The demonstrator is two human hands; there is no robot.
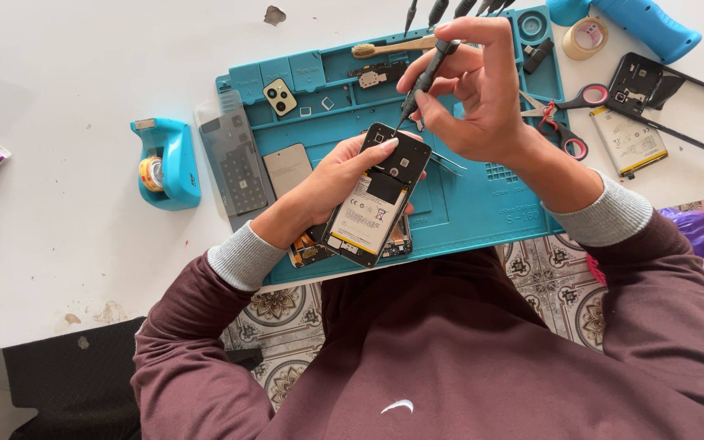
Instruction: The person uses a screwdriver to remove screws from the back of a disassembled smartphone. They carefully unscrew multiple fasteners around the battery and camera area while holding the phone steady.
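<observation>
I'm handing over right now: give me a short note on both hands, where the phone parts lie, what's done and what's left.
Left hand: grips the opened black phone with exposed battery, tilted above the blue silicone repair mat.
Right hand: pinches a thin black screwdriver, tip at the phone's top end.
Elsewhere: black phone frame and loose flat battery on the white table, red-handled scissors beside them.
Done: back cover off.
Left: work at the top end, reassembly.

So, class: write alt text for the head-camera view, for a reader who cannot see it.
A person's left hand holds an opened phone above a blue work mat, while the right hand sets a thin screwdriver to its top end. Scissors, a tape dispenser and phone parts lie around.
</observation>
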